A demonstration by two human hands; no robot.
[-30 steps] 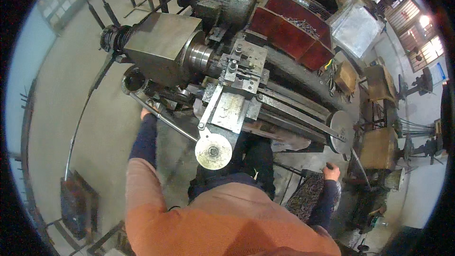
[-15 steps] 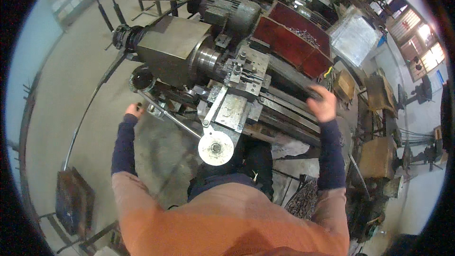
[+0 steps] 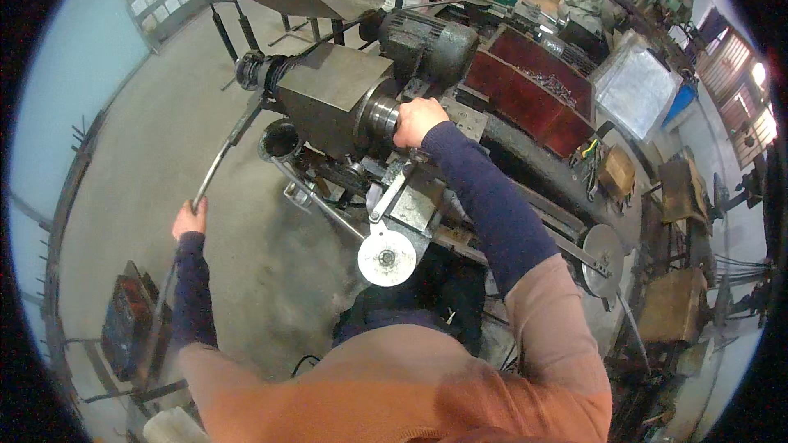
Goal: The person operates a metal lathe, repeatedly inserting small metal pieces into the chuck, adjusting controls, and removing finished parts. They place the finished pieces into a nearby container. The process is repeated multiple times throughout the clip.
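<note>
Here, the red tray behind the lathe holds dark metal scraps. Left hand fingers grip the long bar; right hand fingers close around the chuck.

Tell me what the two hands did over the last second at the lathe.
The right hand swung up from beside the person's hip and now rests on the round chuck. The left hand left the machine's front and moved out left to grip the long bent bar. The pale handwheel and red tray stayed put.
</note>
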